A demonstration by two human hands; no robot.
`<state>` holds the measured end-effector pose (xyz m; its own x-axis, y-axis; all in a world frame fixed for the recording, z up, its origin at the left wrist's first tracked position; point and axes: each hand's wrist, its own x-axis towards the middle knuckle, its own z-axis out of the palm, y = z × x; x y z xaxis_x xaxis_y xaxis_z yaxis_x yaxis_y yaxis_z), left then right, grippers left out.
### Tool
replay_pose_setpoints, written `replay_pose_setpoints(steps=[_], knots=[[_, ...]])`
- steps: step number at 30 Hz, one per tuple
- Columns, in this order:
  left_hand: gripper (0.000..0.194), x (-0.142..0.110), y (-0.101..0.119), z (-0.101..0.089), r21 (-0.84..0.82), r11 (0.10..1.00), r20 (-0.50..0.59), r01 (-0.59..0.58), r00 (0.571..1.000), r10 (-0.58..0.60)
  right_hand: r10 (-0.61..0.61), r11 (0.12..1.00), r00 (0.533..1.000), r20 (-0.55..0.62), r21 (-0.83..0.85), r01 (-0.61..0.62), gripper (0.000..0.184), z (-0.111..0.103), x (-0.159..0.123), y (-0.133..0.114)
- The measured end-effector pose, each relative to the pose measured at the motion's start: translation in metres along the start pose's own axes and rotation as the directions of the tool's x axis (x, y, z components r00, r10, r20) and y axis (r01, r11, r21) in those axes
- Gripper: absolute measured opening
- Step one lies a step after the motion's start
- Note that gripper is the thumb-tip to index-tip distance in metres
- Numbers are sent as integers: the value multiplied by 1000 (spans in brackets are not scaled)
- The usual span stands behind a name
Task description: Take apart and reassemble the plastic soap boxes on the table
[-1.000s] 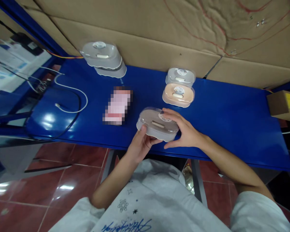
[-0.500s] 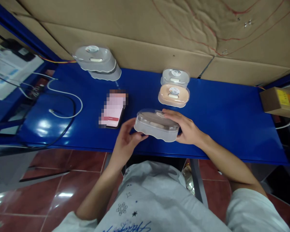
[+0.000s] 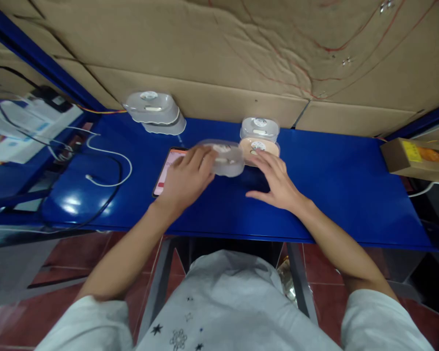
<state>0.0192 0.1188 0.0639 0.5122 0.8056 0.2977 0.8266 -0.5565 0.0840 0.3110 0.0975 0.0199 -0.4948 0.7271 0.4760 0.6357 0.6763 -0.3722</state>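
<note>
My left hand (image 3: 185,178) grips a clear-lidded oval plastic case (image 3: 225,159) and holds it above the blue table (image 3: 336,180), just left of a peach case (image 3: 261,146). A grey-white case (image 3: 259,128) sits behind the peach one. My right hand (image 3: 276,183) hovers open, fingers stretched out, right beside the held case and over the table, touching nothing that I can see. A phone (image 3: 166,170) with a pink screen lies partly under my left hand.
Two stacked clear cases (image 3: 154,111) stand at the back left against a cardboard wall (image 3: 219,58). White and black cables (image 3: 108,165) lie on the table's left end. A small cardboard box (image 3: 413,157) sits at the far right. Red floor tiles show below.
The case left the front table edge and moved back and left, now carried by my left hand alone. My right hand let go and opened. The view shifted forward.
</note>
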Motion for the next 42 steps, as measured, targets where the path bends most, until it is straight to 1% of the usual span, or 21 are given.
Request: replay_pose_setpoints(steps=[3,5,7,11,13,15,18,20,21,22,23,24,25,26,27,31,34,36,38,40,42], knots=[[51,38,-6,-1,139,985,27,105,994,-110,171,973,981,-93,-143,-183,76,-4,0,12],[48,60,-8,4,180,968,46,175,981,-186,262,940,958,-118,-195,-281,73,-3,-1,22],[47,78,-9,12,196,956,49,216,972,-230,325,914,940,-101,-221,-340,72,0,-4,33],[47,97,-11,31,189,958,46,216,972,-228,372,906,928,-12,-215,-366,70,3,-7,47],[49,101,-11,38,176,962,49,207,975,-218,352,920,936,19,-190,-342,68,2,-7,47],[45,103,-11,42,140,970,72,201,974,-213,317,935,948,37,-176,-306,64,-1,-6,44],[41,101,-8,43,53,972,110,228,966,-233,282,947,957,71,-181,-266,58,-2,-5,33],[43,95,-3,40,-6,970,102,241,966,-239,260,956,962,84,-160,-244,59,0,-5,27],[44,90,1,38,-36,973,88,226,971,-222,244,964,966,84,-133,-232,61,1,-5,26],[45,84,5,36,-70,980,64,188,981,-184,228,971,970,83,-94,-220,65,3,-4,25],[45,77,10,34,-107,988,46,115,993,-111,216,976,973,80,-51,-212,69,3,-3,26],[45,70,15,32,-142,990,58,8,998,0,211,977,975,75,-15,-211,71,4,-1,29],[46,63,20,30,-164,982,85,-94,990,110,216,976,974,68,3,-216,72,4,2,33],[46,56,24,29,-164,973,106,-162,978,180,228,974,972,60,-3,-228,72,4,5,38],[46,49,28,28,-149,970,117,-192,971,210,247,969,968,52,-34,-246,72,4,8,45],[43,30,34,23,-102,984,127,-149,979,162,352,916,934,60,-227,-331,78,9,15,70],[41,22,33,20,-109,987,123,-120,983,134,386,890,921,60,-288,-354,84,13,23,87],[41,20,32,19,-128,986,124,-106,985,122,367,891,929,51,-306,-336,89,13,34,99],[41,20,31,19,-145,986,126,-88,986,106,358,899,931,70,-296,-323,90,9,47,113],[39,23,31,20,-155,985,126,-73,988,94,349,914,931,109,-257,-313,83,2,56,124],[39,26,31,22,-166,984,135,-71,986,94,314,933,941,125,-223,-282,72,-10,51,128]])
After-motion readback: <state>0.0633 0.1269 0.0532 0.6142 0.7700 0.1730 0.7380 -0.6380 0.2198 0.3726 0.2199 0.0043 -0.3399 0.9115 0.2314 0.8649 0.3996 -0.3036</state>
